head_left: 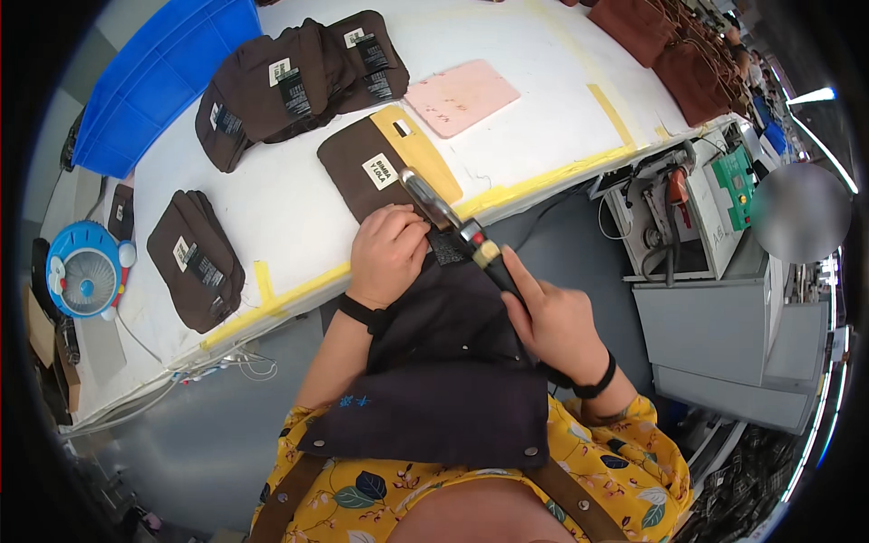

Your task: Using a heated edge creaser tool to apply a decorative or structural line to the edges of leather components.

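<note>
A hammer with a metal head and a dark handle (495, 270) is gripped in my right hand (559, 330), its index finger lying along the handle. The head (425, 197) is over the near right edge of a dark brown fabric piece (348, 163) with a white label patch. My left hand (389, 256) has its fingers bent together on that piece's near edge, at the table's front; the fingertips are partly hidden. A yellow card strip (418, 152) lies along the piece's right side.
Stacked brown labelled pieces lie at the back (290, 81) and left (195, 262) of the white table (272, 213). Nearby are a pink sheet (463, 97), blue crate (163, 77), small blue fan (86, 270) and reddish-brown bags (692, 77). A grey machine cabinet (706, 308) stands right.
</note>
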`<state>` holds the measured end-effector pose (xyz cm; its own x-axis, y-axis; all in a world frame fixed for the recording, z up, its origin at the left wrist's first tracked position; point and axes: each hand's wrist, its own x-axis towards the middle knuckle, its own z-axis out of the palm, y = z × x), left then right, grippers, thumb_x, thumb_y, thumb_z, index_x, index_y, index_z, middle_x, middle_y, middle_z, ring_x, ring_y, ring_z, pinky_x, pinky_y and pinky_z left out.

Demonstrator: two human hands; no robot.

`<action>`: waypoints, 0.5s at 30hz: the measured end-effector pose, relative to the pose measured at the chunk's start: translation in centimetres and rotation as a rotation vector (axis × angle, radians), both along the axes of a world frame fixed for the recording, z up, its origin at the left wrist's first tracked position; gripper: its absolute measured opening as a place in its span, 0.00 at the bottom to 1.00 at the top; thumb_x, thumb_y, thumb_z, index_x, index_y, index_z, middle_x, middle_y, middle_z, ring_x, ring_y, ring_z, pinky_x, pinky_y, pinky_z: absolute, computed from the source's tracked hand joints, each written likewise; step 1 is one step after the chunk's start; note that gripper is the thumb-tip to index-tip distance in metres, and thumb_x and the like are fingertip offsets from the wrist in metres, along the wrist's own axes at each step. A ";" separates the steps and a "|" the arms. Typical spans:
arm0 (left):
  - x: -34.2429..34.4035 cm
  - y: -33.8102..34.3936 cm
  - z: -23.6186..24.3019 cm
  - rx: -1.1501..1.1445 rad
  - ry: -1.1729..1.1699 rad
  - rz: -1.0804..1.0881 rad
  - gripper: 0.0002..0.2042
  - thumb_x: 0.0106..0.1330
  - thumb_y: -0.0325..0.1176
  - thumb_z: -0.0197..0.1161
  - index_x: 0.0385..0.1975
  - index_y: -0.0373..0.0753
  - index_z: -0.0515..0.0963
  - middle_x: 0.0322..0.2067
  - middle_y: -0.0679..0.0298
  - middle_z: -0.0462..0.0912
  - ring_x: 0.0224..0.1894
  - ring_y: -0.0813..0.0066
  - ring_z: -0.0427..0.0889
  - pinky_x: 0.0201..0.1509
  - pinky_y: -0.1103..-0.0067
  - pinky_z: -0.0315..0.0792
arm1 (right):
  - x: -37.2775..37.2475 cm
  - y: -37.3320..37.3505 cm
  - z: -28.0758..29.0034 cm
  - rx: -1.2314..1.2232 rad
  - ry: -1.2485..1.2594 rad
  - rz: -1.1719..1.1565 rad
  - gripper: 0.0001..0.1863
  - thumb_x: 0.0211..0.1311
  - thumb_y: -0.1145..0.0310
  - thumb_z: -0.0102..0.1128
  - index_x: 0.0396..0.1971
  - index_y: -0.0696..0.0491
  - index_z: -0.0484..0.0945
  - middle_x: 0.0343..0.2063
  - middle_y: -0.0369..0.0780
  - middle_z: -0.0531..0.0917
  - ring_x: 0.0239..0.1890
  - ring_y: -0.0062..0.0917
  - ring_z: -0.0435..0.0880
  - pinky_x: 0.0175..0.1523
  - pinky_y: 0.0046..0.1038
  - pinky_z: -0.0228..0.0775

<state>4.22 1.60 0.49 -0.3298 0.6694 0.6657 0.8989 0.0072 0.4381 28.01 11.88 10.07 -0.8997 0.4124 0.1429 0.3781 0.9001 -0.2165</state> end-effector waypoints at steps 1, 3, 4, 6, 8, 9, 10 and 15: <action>0.0 0.0 0.0 -0.007 0.005 -0.002 0.09 0.49 0.20 0.71 0.29 0.39 0.82 0.36 0.63 0.84 0.47 0.60 0.86 0.52 0.66 0.79 | 0.8 -0.5 0.2 -0.017 -0.045 -0.029 0.33 0.68 0.61 0.65 0.72 0.48 0.71 0.16 0.39 0.77 0.13 0.34 0.77 0.20 0.36 0.70; 0.0 0.1 0.0 -0.006 0.005 -0.003 0.08 0.49 0.20 0.71 0.29 0.39 0.82 0.36 0.64 0.84 0.48 0.60 0.86 0.53 0.66 0.79 | 0.9 -0.7 0.5 -0.012 -0.047 -0.027 0.33 0.67 0.60 0.66 0.72 0.49 0.71 0.15 0.38 0.77 0.13 0.34 0.77 0.20 0.36 0.69; 0.0 0.1 0.1 -0.006 0.008 -0.009 0.08 0.49 0.21 0.71 0.29 0.39 0.82 0.36 0.64 0.84 0.48 0.60 0.86 0.53 0.66 0.79 | 0.4 -0.5 0.6 -0.003 -0.051 -0.029 0.33 0.68 0.60 0.66 0.72 0.49 0.71 0.16 0.39 0.78 0.13 0.34 0.77 0.20 0.36 0.70; -0.1 0.0 0.0 -0.006 0.008 -0.004 0.08 0.49 0.21 0.71 0.29 0.39 0.82 0.35 0.64 0.84 0.48 0.60 0.86 0.53 0.66 0.79 | -1.5 0.0 0.8 0.010 -0.051 -0.026 0.33 0.68 0.60 0.66 0.72 0.50 0.71 0.16 0.39 0.78 0.13 0.35 0.77 0.20 0.37 0.70; 0.0 0.2 0.2 -0.006 0.013 -0.006 0.08 0.49 0.21 0.71 0.29 0.39 0.82 0.35 0.65 0.84 0.48 0.61 0.86 0.52 0.66 0.79 | -4.5 1.5 0.4 0.092 0.015 0.007 0.31 0.69 0.60 0.64 0.70 0.52 0.72 0.15 0.40 0.79 0.14 0.36 0.79 0.22 0.38 0.72; 0.0 0.3 0.2 -0.004 -0.006 -0.006 0.08 0.49 0.21 0.71 0.29 0.40 0.82 0.35 0.65 0.84 0.48 0.61 0.86 0.52 0.67 0.79 | -6.0 2.1 -0.1 0.090 0.020 0.011 0.31 0.69 0.60 0.64 0.70 0.52 0.72 0.15 0.40 0.79 0.14 0.36 0.79 0.22 0.38 0.72; 0.1 0.3 0.4 0.000 -0.023 -0.014 0.08 0.50 0.21 0.71 0.29 0.40 0.82 0.35 0.65 0.84 0.48 0.61 0.86 0.51 0.67 0.79 | -7.3 2.8 -0.6 0.100 0.055 0.021 0.30 0.69 0.60 0.64 0.69 0.53 0.73 0.15 0.40 0.80 0.15 0.36 0.80 0.22 0.38 0.73; -0.1 0.2 0.1 -0.022 -0.028 -0.010 0.08 0.50 0.21 0.71 0.29 0.40 0.82 0.35 0.65 0.84 0.48 0.61 0.86 0.50 0.67 0.79 | -9.0 3.6 -1.5 0.109 0.065 0.050 0.29 0.70 0.60 0.62 0.68 0.54 0.73 0.16 0.41 0.81 0.17 0.36 0.82 0.24 0.37 0.74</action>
